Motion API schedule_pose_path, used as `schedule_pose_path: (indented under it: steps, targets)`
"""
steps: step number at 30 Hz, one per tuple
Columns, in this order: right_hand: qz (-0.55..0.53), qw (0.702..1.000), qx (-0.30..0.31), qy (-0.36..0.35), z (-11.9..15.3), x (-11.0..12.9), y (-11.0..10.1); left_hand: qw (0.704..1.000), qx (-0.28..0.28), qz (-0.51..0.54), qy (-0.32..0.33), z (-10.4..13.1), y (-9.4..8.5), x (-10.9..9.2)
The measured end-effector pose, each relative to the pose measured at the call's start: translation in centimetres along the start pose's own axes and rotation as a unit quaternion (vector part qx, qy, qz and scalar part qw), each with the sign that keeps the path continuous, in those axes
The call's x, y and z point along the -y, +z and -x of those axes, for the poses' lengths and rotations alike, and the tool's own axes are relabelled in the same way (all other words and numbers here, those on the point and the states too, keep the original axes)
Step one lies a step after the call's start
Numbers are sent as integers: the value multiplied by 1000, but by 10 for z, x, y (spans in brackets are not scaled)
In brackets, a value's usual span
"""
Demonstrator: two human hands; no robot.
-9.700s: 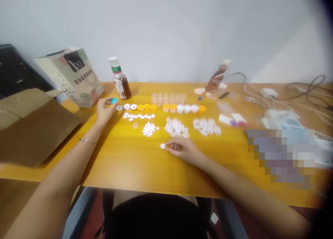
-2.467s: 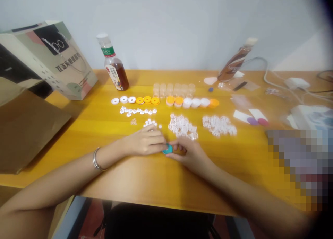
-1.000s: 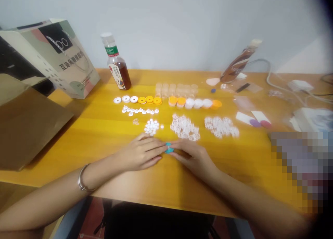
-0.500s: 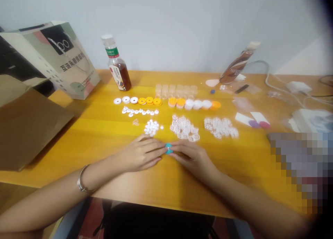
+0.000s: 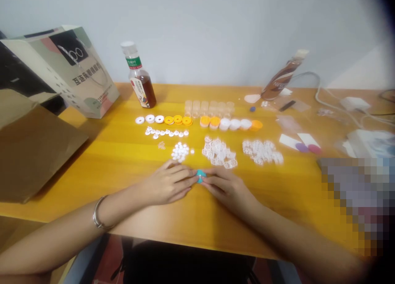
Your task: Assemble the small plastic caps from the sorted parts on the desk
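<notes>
At the bench (image 5: 123, 160), I see the left hand (image 5: 168, 183) and the right hand (image 5: 228, 187) pinching one turquoise piece (image 5: 201, 174) between their fingers; white discs (image 5: 180, 151) lie toward its eleven o'clock, lacy pale pieces (image 5: 218, 151) toward its one o'clock.

From my end, I have the left hand (image 5: 166, 183) and right hand (image 5: 226, 187) close together — fingers (image 5: 182, 175) pinched, forearms (image 5: 129, 203) slanting inward.

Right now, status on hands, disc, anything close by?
Left hand, right hand: both gripping disc. Disc turquoise, held between them. White pellets close beyond left hand.
</notes>
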State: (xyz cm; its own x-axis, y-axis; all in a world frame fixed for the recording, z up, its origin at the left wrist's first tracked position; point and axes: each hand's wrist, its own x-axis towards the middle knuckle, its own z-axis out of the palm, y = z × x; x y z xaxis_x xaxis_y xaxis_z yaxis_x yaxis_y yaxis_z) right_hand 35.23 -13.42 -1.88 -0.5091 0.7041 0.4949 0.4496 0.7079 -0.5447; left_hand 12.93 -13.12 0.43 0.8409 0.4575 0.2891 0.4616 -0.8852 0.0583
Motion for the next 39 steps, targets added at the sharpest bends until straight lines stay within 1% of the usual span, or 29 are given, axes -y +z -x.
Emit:
schedule_pose_path:
  steps: [5, 7, 9, 11, 13, 15, 17, 20, 23, 28, 31, 33, 36, 39]
  targets:
    - [18, 1000, 24, -7, -1, 1, -1, 1000, 14, -11, 2, 0, 1, -3]
    - [18, 1000, 22, -4, -1, 0, -1, 1000, 18, -14, -1, 0, 2, -4]
    - [7, 1000, 13, 3, -1, -1, 0, 1000, 11, -8, -3, 0, 2, -5]
    - [-7, 1000, 8, 6, -1, -2, 0, 1000, -12, 7, -10, 1, 1, -2]
    - [-15, 1000, 10, 7, -1, -4, 1, 998, -54, 20, -37, 2, 0, 6]
    - [-20, 1000, 12, 11, -2, -4, 1, 990, -105, 17, -89, 3, 0, 18]
    - [-24, 999, 15, 18, -3, -4, 0, 981, -134, 7, -141, 2, 1, 33]
    - [-35, 999, 23, 29, -6, 0, -2, 976, -132, 11, -174, -1, 3, 50]
    - [-36, 998, 28, 47, -8, 4, -4, 977, -120, 16, -175, -6, 4, 57]
    - [-13, 997, 27, 71, -10, 4, -4, 981, -91, 10, -171, -11, 8, 58]
    - [1, 996, 32, 78, -12, 3, -4, 981, -90, 12, -172, -12, 12, 60]
    - [0, 996, 38, 81, -12, 2, -3, 980, -99, 14, -173, -12, 12, 59]
    - [-7, 995, 42, 85, -13, 1, -3, 979, -125, 20, -162, -13, 9, 51]
    - [-18, 996, 40, 84, -14, 0, -2, 983, -127, 45, -124, -16, 6, 35]
